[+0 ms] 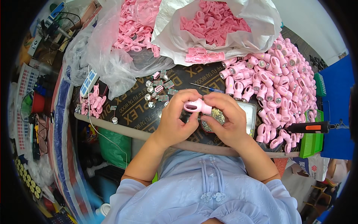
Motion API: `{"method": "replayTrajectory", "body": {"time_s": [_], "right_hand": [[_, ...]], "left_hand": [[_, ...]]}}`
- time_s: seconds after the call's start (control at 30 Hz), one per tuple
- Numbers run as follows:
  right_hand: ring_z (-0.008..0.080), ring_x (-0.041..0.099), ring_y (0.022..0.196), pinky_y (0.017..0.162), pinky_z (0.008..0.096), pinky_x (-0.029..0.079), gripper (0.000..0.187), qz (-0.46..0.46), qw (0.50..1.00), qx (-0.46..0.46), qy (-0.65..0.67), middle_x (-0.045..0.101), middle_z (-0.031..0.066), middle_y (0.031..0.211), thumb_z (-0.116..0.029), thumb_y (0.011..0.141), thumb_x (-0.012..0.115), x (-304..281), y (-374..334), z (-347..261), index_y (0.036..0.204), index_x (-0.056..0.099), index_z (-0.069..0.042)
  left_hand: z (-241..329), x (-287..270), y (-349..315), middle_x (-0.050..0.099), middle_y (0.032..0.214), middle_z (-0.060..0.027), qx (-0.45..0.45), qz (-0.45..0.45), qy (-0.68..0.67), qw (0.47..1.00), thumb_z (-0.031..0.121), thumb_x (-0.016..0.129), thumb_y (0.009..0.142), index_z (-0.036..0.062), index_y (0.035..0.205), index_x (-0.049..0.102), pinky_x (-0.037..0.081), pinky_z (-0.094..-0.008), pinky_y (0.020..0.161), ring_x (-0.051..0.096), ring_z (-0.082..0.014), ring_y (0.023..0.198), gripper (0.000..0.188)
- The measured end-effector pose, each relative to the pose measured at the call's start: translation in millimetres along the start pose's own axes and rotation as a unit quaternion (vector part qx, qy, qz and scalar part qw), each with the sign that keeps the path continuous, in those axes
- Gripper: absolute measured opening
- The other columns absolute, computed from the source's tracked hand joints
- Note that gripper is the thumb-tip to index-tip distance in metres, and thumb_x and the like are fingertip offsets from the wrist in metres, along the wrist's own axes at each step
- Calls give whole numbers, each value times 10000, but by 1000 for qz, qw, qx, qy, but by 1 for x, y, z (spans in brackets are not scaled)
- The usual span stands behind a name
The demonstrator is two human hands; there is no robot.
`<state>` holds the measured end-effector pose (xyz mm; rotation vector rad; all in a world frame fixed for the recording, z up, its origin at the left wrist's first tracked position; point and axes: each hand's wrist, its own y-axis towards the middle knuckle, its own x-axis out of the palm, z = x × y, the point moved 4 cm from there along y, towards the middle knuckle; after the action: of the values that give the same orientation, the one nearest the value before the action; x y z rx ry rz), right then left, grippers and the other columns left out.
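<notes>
Both my hands hold one small pink flashlight (197, 106) in front of my body, above the near part of the dark table. My left hand (173, 121) grips its end with the loop handle, fingers curled round it. At the other end, the fingers and thumb of my right hand (231, 121) are closed on the body and partly hide it. Below the hands, a container of small metal screws (217, 116) is partly covered. Just to the left lie several small circuit boards (163, 98) and silvery reflector cups (150, 89). A thin screwdriver (214, 89) rests beyond my hands.
A large heap of pink flashlights (278, 76) fills the right side. Beside it are a black power screwdriver (307, 127) and a green basket (317, 134). A white sack (167, 33) of pink shells and a clear plastic bag (115, 71) stand at the back. Pink pieces (94, 102) lie left.
</notes>
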<state>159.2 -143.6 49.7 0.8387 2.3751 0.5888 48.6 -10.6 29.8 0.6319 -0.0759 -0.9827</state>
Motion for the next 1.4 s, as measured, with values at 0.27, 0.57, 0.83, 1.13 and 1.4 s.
{"method": "replayTrajectory", "body": {"time_s": [0.27,0.57,0.83,1.13,1.4], "right_hand": [[321,663,1082,913,376,540,436,4,1000,3,9,674,166,1159,34,720,798,0,-2,1,1136,675,-19],[319,664,1076,910,378,541,430,8,1000,6,13,679,164,1141,51,711,783,3,-3,2,1122,672,-12],[325,665,1074,907,379,543,428,6,1000,7,6,678,165,1139,62,708,779,1,-3,0,1116,668,-8],[216,683,970,838,310,565,415,17,988,114,106,675,136,1085,90,793,731,4,-5,14,1188,641,2],[168,670,1002,874,310,555,328,-6,869,267,417,681,85,1060,67,862,726,4,-27,52,1148,580,2]], "left_hand": [[-1,1,0,630,1160,-166,-2,9,-1,1000,-69,640,763,39,1193,536,522,-335,858,656,-265,982,456],[-4,0,-3,637,1149,-157,-24,2,-1,1000,-67,636,762,33,1205,540,529,-332,865,666,-258,992,464],[-8,1,-7,514,1292,-162,-54,-50,-65,995,-136,550,815,-1,1298,453,462,-344,1019,554,-220,1201,511],[-20,4,-3,638,1034,-84,-182,-26,-192,964,-9,564,931,6,1258,508,511,-253,763,635,-138,885,332],[-24,15,-11,635,861,-21,-287,-125,-168,935,93,573,996,15,1233,578,474,-236,629,595,-79,710,249]]}}
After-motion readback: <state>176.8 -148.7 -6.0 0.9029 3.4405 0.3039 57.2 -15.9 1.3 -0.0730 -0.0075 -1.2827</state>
